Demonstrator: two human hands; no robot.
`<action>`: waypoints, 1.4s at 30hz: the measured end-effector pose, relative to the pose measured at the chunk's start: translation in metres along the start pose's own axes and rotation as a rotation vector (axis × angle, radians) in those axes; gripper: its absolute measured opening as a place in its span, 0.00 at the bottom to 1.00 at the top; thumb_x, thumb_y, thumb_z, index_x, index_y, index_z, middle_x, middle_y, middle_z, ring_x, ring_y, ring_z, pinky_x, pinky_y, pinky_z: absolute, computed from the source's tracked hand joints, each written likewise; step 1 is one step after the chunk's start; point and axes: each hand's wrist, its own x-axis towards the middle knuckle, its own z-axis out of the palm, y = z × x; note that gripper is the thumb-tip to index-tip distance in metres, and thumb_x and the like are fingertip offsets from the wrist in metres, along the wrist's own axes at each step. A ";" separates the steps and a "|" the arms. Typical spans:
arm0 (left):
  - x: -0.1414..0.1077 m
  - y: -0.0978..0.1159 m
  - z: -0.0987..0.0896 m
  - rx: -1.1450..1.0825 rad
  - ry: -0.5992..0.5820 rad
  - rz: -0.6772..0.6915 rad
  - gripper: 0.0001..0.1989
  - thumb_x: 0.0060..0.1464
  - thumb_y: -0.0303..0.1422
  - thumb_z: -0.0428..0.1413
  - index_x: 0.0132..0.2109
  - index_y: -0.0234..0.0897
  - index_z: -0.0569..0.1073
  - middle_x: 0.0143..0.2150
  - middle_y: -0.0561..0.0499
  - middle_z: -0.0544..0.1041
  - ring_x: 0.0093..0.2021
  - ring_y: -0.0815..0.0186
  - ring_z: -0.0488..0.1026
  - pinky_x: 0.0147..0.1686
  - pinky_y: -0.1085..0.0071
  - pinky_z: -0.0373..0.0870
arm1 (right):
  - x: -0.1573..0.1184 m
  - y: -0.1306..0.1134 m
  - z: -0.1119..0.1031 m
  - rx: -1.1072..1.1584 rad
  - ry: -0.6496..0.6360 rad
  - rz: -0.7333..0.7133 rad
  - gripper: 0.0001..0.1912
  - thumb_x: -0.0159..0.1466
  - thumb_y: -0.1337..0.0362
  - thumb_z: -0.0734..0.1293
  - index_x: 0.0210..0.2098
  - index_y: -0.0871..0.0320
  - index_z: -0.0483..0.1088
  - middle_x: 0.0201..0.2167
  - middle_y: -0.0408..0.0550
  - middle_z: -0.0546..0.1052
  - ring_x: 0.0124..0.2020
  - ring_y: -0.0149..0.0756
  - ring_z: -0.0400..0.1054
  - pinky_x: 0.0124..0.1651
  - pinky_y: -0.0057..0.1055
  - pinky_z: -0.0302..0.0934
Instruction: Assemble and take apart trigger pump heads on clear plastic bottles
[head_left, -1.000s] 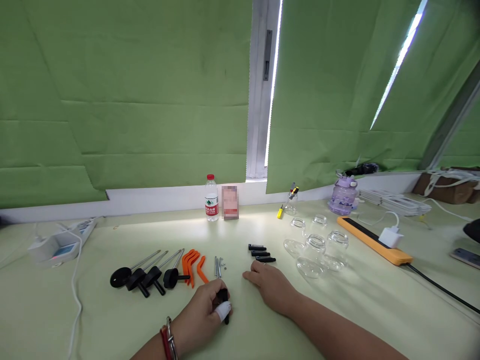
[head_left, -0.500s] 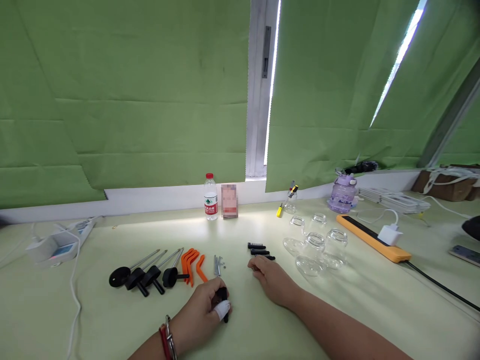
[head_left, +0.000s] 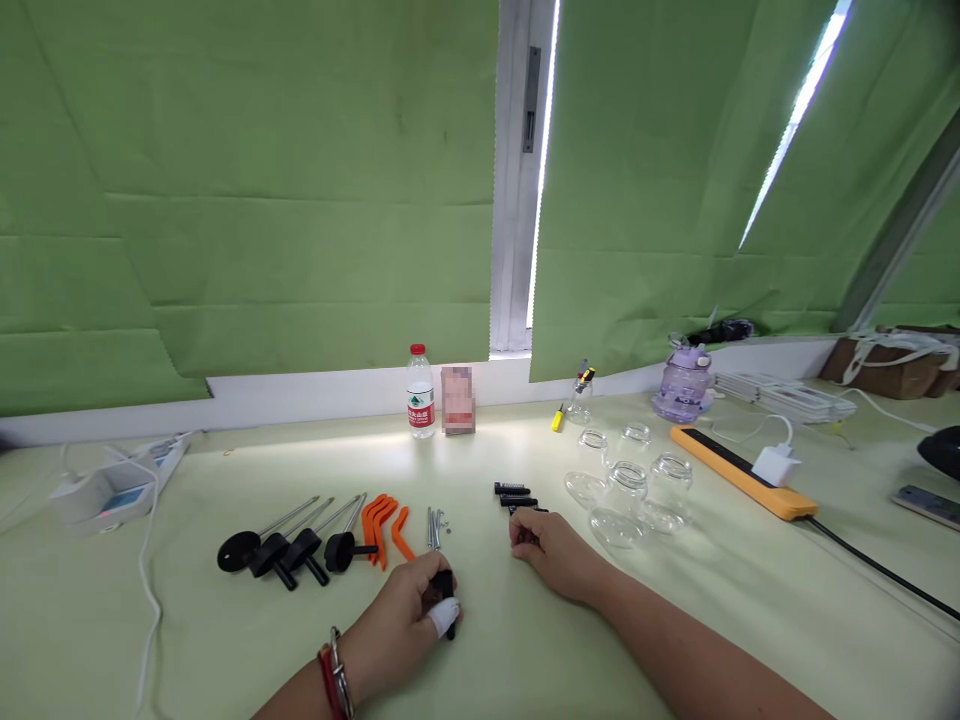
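Observation:
My left hand [head_left: 420, 605], with white tape on the thumb, is closed round a black part [head_left: 448, 603] near the front of the table. To its right, my right hand [head_left: 551, 550] rests with curled fingers just below several black pieces with springs [head_left: 514, 490]; what its fingers hold, if anything, is hidden. Metal screws [head_left: 434, 528] lie just above my left hand. Further left are orange bent handles [head_left: 379, 522] and several black round parts with metal rods [head_left: 304, 550].
Clear glass jars [head_left: 627, 490] stand to the right, near an orange power strip [head_left: 739, 472]. A water bottle [head_left: 421, 395] and a small box [head_left: 458, 402] stand at the back. A white cable [head_left: 147, 570] runs down the left side.
My right hand has shifted slightly right and down from the black pieces, its fingers more curled. My left hand keeps its grip on the black part.

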 end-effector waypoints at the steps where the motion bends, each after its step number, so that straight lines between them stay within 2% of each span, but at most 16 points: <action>1: 0.000 0.000 0.000 0.004 0.002 0.000 0.05 0.50 0.32 0.53 0.34 0.36 0.64 0.28 0.54 0.66 0.29 0.69 0.63 0.30 0.73 0.62 | 0.000 0.000 0.000 0.007 -0.003 0.000 0.05 0.56 0.72 0.62 0.28 0.56 0.65 0.27 0.40 0.71 0.30 0.31 0.63 0.32 0.25 0.55; 9: 0.001 0.001 0.001 -0.058 -0.011 0.016 0.07 0.49 0.31 0.54 0.35 0.36 0.64 0.30 0.54 0.67 0.31 0.68 0.65 0.32 0.73 0.62 | -0.001 0.000 0.002 0.079 -0.003 -0.011 0.04 0.55 0.72 0.64 0.28 0.56 0.68 0.27 0.40 0.73 0.30 0.31 0.65 0.33 0.25 0.57; 18: 0.003 -0.007 0.001 -0.051 -0.017 0.007 0.06 0.50 0.31 0.54 0.35 0.36 0.63 0.30 0.55 0.66 0.31 0.68 0.64 0.31 0.73 0.61 | -0.005 -0.010 0.016 0.137 -0.039 -0.073 0.05 0.55 0.72 0.64 0.29 0.57 0.69 0.27 0.41 0.73 0.29 0.30 0.64 0.33 0.24 0.58; 42: 0.004 -0.010 0.001 -0.073 -0.031 0.019 0.07 0.50 0.31 0.54 0.35 0.36 0.62 0.29 0.55 0.65 0.30 0.69 0.63 0.31 0.73 0.60 | -0.007 -0.015 0.019 0.077 -0.066 -0.123 0.05 0.57 0.70 0.63 0.32 0.56 0.69 0.28 0.40 0.73 0.29 0.31 0.64 0.33 0.24 0.57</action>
